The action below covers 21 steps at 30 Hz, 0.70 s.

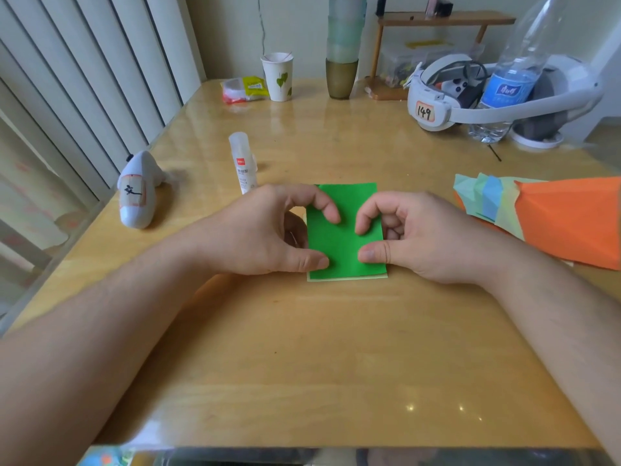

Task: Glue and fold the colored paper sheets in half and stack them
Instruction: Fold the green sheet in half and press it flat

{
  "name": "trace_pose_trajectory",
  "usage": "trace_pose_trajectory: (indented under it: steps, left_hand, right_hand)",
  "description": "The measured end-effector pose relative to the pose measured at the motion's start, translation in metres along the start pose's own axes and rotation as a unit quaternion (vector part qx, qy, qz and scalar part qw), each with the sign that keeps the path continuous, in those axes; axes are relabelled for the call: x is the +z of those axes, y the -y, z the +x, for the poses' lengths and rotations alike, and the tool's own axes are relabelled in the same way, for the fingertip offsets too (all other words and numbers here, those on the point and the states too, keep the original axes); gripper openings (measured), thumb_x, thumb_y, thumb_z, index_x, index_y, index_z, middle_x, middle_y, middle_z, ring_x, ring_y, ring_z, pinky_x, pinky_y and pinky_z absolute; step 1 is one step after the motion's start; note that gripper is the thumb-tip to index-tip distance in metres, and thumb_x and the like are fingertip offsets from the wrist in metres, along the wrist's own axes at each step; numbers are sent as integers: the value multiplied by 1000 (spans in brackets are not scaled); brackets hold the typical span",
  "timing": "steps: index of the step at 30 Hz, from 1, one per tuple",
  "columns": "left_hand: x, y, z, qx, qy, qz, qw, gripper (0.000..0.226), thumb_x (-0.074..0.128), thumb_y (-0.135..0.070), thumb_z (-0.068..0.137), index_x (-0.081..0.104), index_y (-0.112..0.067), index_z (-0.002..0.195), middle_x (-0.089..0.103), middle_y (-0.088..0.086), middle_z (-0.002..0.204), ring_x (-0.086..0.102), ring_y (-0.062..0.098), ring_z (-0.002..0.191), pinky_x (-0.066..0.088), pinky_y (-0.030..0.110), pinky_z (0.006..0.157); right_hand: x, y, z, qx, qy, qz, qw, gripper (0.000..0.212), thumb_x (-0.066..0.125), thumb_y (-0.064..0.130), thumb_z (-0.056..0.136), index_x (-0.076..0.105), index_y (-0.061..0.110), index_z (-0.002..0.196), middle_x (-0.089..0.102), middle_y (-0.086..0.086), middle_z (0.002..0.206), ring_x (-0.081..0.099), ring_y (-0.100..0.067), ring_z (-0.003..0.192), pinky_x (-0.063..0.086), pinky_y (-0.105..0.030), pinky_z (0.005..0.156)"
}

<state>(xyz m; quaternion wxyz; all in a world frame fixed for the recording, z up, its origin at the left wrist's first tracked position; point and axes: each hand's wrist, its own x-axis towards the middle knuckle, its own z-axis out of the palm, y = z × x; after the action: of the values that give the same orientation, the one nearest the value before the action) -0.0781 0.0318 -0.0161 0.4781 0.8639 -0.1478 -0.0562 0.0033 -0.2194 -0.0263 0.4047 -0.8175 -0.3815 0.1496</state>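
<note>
L hand [268, 230] and R hand [416, 233] both on the green paper [346, 240], mid table [336, 348]. Fingers curled on each: L thumb and index tip press down on the paper's left half, R thumb and index tip press on the right half. Fingers of each hand bent, thumb and index apart from one another, nothing pinched between them as far as can be seen; tips just push flat onto the sheet. Green paper looks folded, lies flat, w/ a pale yellowish sheet [346, 279] under it showing as a thin strip along the near edge.

Glue stick [242, 163] stands upright just beyond the L hand, cap on. White controller [137, 193] lies further left near the table edge. To the right, well apart from the green paper, a pile of colored paper [537, 213]: orange on top, light green and blue under.

Far side: paper cup [278, 77], snack packets [243, 89] beside it, stack of cups [342, 48], white headset [470, 95] marked 149, water bottle [514, 79] standing inside the headset strap.
</note>
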Motion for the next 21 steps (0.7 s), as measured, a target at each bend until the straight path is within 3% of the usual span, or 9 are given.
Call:
trace_pose_trajectory:
  steps: [3, 8, 21]
  left_hand:
    - [-1, 2, 2, 2, -2, 4, 1000, 44, 91, -18, 77, 67, -29, 111, 65, -15, 92, 67, 18, 69, 56, 33, 64]
    - [-2, 5, 1, -4, -4, 17, 1000, 44, 92, -13, 77, 67, -29, 110, 67, -2, 103, 70, 18, 70, 58, 34, 65]
    - [0, 2, 2, -11, -4, 40, 999, 47, 92, -12, 76, 65, -26, 111, 64, -21, 78, 68, 15, 65, 53, 28, 60]
  right_hand:
    - [0, 1, 0, 4, 2, -3, 1000, 26, 88, 19, 83, 67, 29, 95, 47, 10, 59, 40, -9, 59, 38, -32, 60]
    - [1, 8, -1, 11, 4, -34, 999, 27, 89, 25, 80, 68, 28, 97, 52, 12, 56, 44, -4, 56, 40, -27, 58]
    - [0, 16, -3, 20, 2, -73, 997, 34, 94, 29, 73, 68, 30, 95, 54, 15, 53, 44, -3, 52, 38, -20, 55]
